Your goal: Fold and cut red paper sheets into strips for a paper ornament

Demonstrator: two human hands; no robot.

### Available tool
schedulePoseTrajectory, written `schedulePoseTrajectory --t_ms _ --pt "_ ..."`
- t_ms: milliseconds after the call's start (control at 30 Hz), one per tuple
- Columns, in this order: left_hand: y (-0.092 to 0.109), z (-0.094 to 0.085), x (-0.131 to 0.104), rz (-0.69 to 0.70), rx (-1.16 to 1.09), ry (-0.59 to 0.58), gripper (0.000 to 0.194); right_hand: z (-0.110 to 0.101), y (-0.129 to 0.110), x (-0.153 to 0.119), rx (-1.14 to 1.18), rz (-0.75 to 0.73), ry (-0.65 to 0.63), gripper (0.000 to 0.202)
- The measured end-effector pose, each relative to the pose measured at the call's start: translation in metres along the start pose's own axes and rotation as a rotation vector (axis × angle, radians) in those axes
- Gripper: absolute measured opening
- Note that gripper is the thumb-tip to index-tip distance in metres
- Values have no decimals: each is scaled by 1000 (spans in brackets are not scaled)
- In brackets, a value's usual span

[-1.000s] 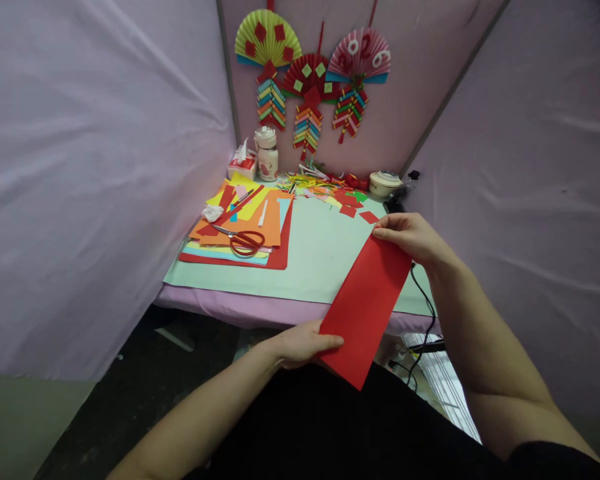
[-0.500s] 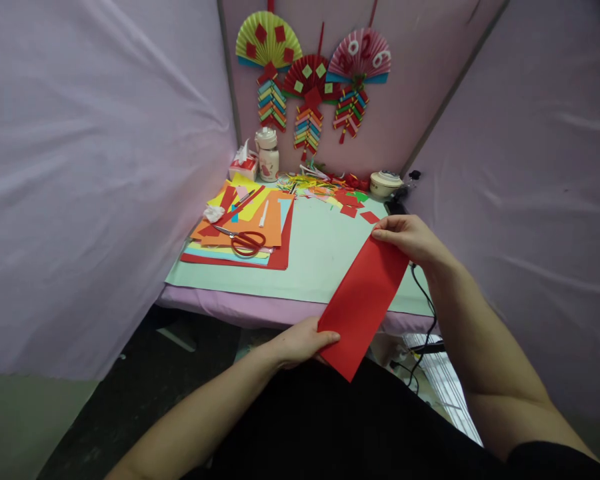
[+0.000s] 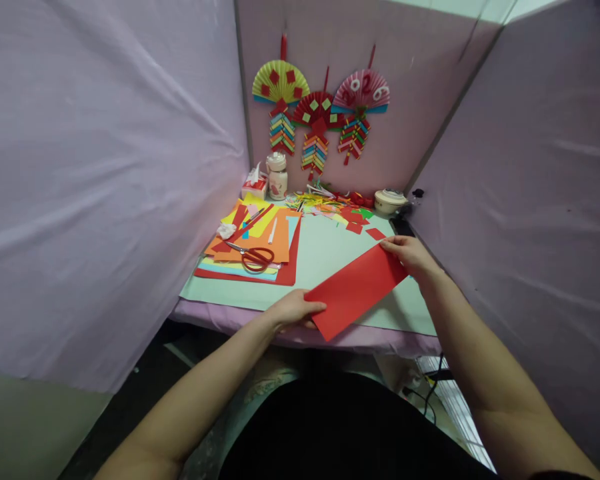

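Note:
A long red paper strip (image 3: 357, 288) is stretched at a slant between my two hands, over the near part of the table. My left hand (image 3: 295, 310) pinches its lower left end, thumb on top and fingers underneath. At the upper right end, my right hand (image 3: 407, 253) grips the corner between thumb and fingers. Left of the strip, red-handled scissors (image 3: 255, 257) lie on a pile of coloured paper (image 3: 283, 240). Some small red paper pieces (image 3: 377, 233) rest just beyond my right hand.
Against the back wall stand a tissue box (image 3: 255, 185), a white bottle (image 3: 277, 177) and a lidded bowl (image 3: 390, 201). Paper scraps (image 3: 325, 201) are heaped between them. Several paper fan ornaments (image 3: 363, 90) hang above. Cloth walls (image 3: 520, 167) close in both sides.
The red paper strip has turned to lie flatter, its left end raised and moved forward over the table edge. My view has tilted up slightly. Both hands keep their hold.

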State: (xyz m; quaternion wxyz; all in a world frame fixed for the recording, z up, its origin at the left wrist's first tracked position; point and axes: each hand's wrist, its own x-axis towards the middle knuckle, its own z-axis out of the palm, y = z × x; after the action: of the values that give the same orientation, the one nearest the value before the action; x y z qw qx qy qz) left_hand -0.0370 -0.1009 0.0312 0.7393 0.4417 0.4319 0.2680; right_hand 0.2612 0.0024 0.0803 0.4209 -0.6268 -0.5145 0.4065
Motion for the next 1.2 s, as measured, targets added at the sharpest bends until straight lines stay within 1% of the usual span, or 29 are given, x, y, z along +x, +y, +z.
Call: schedulePoseTrajectory --t_ms 100,167,233,300,400,467,633,767,867,933,967,1000,1067,1100,1133,1200 --pt "19 -20 20 118 217 181 33 6 26 10 18 6 107 28" --pt "25 -27 31 191 422 328 30 12 42 13 7 2 166 26" --pt "26 -30 39 246 582 460 34 17 57 14 -28 -4 225 26" --pt "23 -28 43 275 673 549 43 21 68 15 -81 -16 275 27" --pt "14 -20 45 309 719 600 55 24 80 18 -179 -41 333 29" --pt "9 -14 45 350 778 621 58 26 84 19 -241 -56 361 29" --pt "2 -8 46 434 876 632 50 28 89 18 -353 -74 397 33" --pt "0 -8 49 433 1057 658 39 30 91 16 -465 -58 403 30" --pt "-1 -7 53 400 1146 707 43 34 91 17 -569 -28 412 27" --pt "0 -6 55 415 1225 748 47 36 92 18 -628 -17 414 26" --pt "1 -6 56 447 1288 731 48 37 92 18 -652 -15 415 26" --pt "3 -4 56 493 1357 674 49 38 93 18 -672 -13 416 25" --pt "9 0 59 574 1473 448 52 39 93 18 -702 -11 418 25" --pt "12 4 60 578 1511 327 54 39 92 18 -712 -11 419 25" --pt "15 8 62 569 1537 254 55 40 92 18 -720 -12 418 24" --pt "20 18 66 501 1561 167 54 40 91 17 -729 -16 416 24"
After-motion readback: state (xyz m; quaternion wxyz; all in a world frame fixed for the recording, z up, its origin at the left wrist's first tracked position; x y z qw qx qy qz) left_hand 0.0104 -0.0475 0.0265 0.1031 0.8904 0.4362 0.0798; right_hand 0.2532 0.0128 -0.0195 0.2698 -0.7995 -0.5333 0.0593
